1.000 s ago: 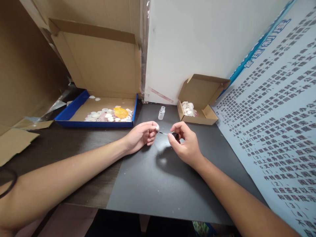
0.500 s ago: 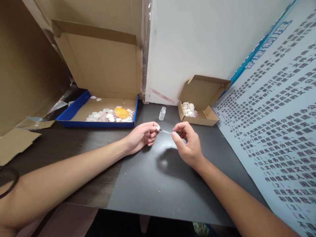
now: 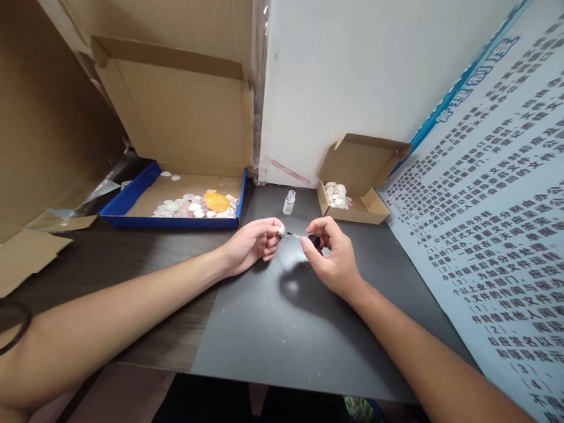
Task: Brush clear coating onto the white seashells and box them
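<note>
Left hand: your left hand [image 3: 253, 245] was closed at the fingertips on a small pale shell [image 3: 281, 230], held up above the mat [image 3: 259, 335], the other fingers curled in.
Right hand: your right hand [image 3: 332, 255] gripped a black cap [image 3: 314, 241] between thumb and fingers, knuckles bent, to the right of the left one.
Brush: a thin pale stem with a dark tip, the brush [image 3: 294, 234] ran from the cap leftward to the shell; its tip was just beside the shell, with a slim gap between them.
Shell: it sat at the ends of your left fingers, near the middle of the scene; its finer detail was too small to tell.
Bottle: the clear bottle [image 3: 289, 203] stood upright and uncapped on the far part of the mat, beyond your hands.
Blue box: at far left, the blue box [image 3: 167, 222] lay open, lid raised behind; white shells [image 3: 176, 207] and an orange shell [image 3: 217, 201] gathered along its near side.
Small box: at far right, the small box [image 3: 355, 215] was open too, with pale shells [image 3: 337, 195] in its left part.
Mat: grey and smooth, it covered the right of the dark desk [image 3: 163, 329].
Poster: a printed poster [image 3: 497, 217] slanted along the right side.
</note>
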